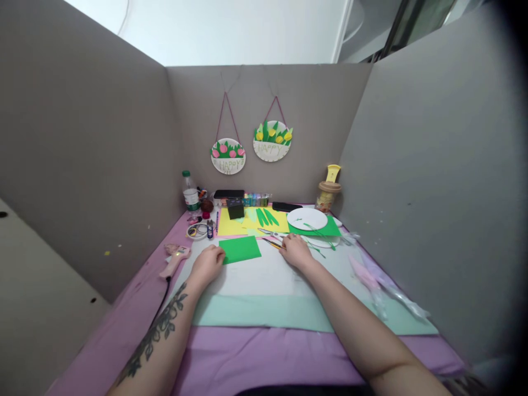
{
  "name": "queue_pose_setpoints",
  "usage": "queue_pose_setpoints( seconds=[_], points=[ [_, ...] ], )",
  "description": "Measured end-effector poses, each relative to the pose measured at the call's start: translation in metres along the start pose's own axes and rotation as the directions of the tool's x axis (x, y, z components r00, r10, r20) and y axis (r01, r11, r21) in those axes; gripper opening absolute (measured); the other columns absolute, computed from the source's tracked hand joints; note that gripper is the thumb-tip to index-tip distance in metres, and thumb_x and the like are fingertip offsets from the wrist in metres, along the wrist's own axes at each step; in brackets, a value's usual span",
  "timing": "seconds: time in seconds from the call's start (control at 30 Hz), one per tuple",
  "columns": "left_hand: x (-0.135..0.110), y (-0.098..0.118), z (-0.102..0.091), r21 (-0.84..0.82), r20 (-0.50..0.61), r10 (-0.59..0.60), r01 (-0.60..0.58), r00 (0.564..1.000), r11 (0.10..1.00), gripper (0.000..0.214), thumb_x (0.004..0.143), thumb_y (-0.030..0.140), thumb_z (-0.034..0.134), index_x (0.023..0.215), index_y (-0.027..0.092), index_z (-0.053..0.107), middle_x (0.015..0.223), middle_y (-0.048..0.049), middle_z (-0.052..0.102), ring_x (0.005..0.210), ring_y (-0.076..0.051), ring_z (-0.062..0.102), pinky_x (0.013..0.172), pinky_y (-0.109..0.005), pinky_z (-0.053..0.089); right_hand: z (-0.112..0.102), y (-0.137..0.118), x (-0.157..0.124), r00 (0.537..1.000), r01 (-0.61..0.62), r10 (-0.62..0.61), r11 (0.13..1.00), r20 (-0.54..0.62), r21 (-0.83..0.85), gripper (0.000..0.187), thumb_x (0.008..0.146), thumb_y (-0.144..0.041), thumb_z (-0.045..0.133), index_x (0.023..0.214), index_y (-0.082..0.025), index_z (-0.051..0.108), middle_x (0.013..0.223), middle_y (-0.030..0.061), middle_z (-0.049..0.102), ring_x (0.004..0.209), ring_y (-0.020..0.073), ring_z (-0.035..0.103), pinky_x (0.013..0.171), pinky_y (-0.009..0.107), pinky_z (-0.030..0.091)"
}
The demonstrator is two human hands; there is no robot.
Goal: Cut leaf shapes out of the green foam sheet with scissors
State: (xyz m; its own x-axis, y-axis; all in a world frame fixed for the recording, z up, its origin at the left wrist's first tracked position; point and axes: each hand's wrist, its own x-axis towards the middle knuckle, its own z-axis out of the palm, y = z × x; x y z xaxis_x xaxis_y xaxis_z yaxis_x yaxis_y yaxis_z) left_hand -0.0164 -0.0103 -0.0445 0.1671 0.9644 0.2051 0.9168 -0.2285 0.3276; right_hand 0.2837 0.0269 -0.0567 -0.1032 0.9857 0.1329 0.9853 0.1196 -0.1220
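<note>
My left hand (209, 263) rests on the table with its fingers curled on the left edge of a green paper rectangle (241, 248). My right hand (295, 250) lies further right, fingers closed around the end of a thin pencil-like stick (272, 243). Scissors (268, 232) lie just beyond that hand. Behind them lie a yellow sheet (231, 224) with green leaf cut-outs (266, 216), and a white paper plate (307, 218) on a green sheet (330, 228).
A pink glue gun (175, 258) lies at the left, its cord running toward me. A bottle (190, 192), a small black box (235, 208), a phone (286, 207) and a jar (328, 195) stand at the back. Two decorated plates (228, 155) hang on the grey partition. Clear wrappers (377, 283) lie at right.
</note>
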Motion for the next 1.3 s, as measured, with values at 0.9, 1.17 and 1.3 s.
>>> queue_pose_setpoints(
  seconds=[0.9,1.17,1.3],
  points=[
    [0.034,0.022,0.046,-0.256,0.157,0.323,-0.277,0.933,0.926,0.035,0.088,0.017,0.042,0.101,0.026,0.073,0.098,-0.0052,0.061,0.088,-0.017,0.055,0.078,-0.026,0.042,0.005,-0.009,-0.004,0.901,0.404,-0.433,0.857,0.024,0.32,0.026,0.083,-0.012,0.053,0.103,-0.018,0.068,0.101,0.0083,0.062,0.095,0.018,0.054,0.083,0.026,0.038],
    [0.029,0.025,0.046,-0.174,0.198,0.305,-0.273,0.931,0.946,0.035,0.088,0.021,0.044,0.112,0.032,0.068,0.1,-0.0026,0.055,0.09,-0.018,0.051,0.082,-0.025,0.038,0.005,-0.003,-0.003,0.901,0.409,-0.432,0.872,0.029,0.27,0.026,0.083,-0.009,0.052,0.101,-0.018,0.069,0.096,0.0077,0.062,0.094,0.0184,0.053,0.079,0.025,0.037],
    [0.029,0.027,0.046,-0.161,0.208,0.304,-0.274,0.93,0.948,0.033,0.088,0.025,0.045,0.111,0.031,0.067,0.1,-0.0024,0.055,0.088,-0.017,0.051,0.08,-0.023,0.037,0.007,-0.006,-0.003,0.897,0.422,-0.442,0.87,0.023,0.254,0.027,0.083,-0.009,0.051,0.101,-0.019,0.069,0.095,0.0073,0.062,0.093,0.0181,0.053,0.08,0.025,0.036]
  ],
)
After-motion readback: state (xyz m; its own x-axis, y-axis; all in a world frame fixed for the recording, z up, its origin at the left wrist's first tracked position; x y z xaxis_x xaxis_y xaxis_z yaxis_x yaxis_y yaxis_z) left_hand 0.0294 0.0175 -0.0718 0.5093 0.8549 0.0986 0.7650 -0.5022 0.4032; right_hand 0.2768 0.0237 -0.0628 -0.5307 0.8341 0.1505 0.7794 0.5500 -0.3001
